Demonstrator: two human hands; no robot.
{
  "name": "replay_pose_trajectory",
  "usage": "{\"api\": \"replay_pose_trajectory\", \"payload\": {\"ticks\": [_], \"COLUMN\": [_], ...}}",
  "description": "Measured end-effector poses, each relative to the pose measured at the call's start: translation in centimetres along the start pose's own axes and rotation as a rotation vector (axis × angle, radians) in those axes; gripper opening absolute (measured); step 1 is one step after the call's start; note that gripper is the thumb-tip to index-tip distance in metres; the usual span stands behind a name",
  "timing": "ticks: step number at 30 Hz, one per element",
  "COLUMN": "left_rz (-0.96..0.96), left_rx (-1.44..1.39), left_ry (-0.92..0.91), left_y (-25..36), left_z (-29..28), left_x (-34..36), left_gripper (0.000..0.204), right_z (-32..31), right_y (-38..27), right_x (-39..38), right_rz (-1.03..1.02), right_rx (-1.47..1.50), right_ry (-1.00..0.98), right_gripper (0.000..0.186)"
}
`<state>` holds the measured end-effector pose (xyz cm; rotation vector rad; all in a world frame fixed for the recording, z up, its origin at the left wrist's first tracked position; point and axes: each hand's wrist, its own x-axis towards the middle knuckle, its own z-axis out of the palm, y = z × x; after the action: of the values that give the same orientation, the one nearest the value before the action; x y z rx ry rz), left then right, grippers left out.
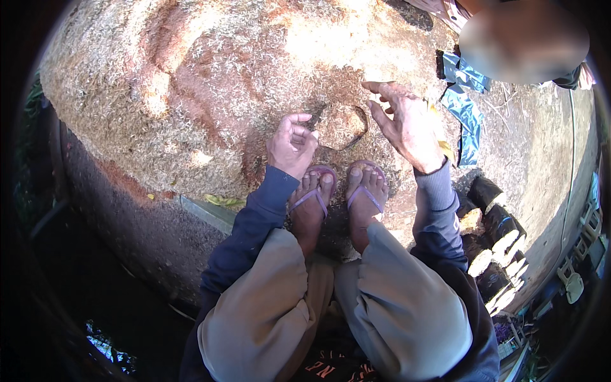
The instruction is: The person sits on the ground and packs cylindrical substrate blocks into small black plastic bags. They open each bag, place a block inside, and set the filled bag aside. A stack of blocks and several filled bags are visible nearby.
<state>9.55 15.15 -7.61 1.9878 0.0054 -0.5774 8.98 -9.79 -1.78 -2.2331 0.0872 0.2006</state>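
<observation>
The person squats with both feet in purple flip-flops [337, 194] at the near edge of a broad spread of pale, chaff-like grain [191, 83], which covers the ground out to the far and left sides. Just beyond the toes lies a small round basket-like dish [342, 125], dusted with the same material and half sunk into the spread — whether it holds anything more than that thin covering cannot be told. The dish sits between the two hands. The left hand [291, 145] is just to its left, fingers curled loosely inward as if pinching a little grain, though nothing clear shows in the grip. The right hand [407, 124] is to its right and slightly farther out, open with fingers spread and pointing left toward the dish, holding nothing. The left hand looks the closer of the two, its fingertips almost at the rim; the dish, being round, has no long axis to speak of. To the right, near the person's knee, a row of cut logs [499, 245] lies stacked, and farther off a crumpled blue sheet [466, 102] rests on the ground — well apart from the hands.
</observation>
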Motion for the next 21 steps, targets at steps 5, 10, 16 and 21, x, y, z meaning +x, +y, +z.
{"api": "replay_pose_trajectory", "payload": {"ticks": [5,10,16,21], "left_rz": [-0.014,-0.011,-0.003,-0.027], "left_rx": [-0.004,-0.044,-0.065,-0.051], "left_ry": [-0.012,-0.014,-0.017,-0.016], "left_y": [-0.1,-0.3,-0.6,-0.4], "left_z": [0.2,0.1,0.4,0.3], "left_x": [0.1,0.1,0.1,0.0], "left_gripper": [0.039,0.039,0.038,0.037], "right_z": [3.5,7.7,8.6,8.3], "right_y": [0.9,0.1,0.4,-0.1], "right_x": [-1.4,-4.4,-5.9,-5.3], "right_rz": [-0.109,-0.279,-0.208,-0.225], "right_rx": [-0.171,-0.373,-0.228,-0.439], "right_ry": [0.094,-0.149,-0.194,-0.166], "right_gripper": [0.046,0.058,0.068,0.069]}}
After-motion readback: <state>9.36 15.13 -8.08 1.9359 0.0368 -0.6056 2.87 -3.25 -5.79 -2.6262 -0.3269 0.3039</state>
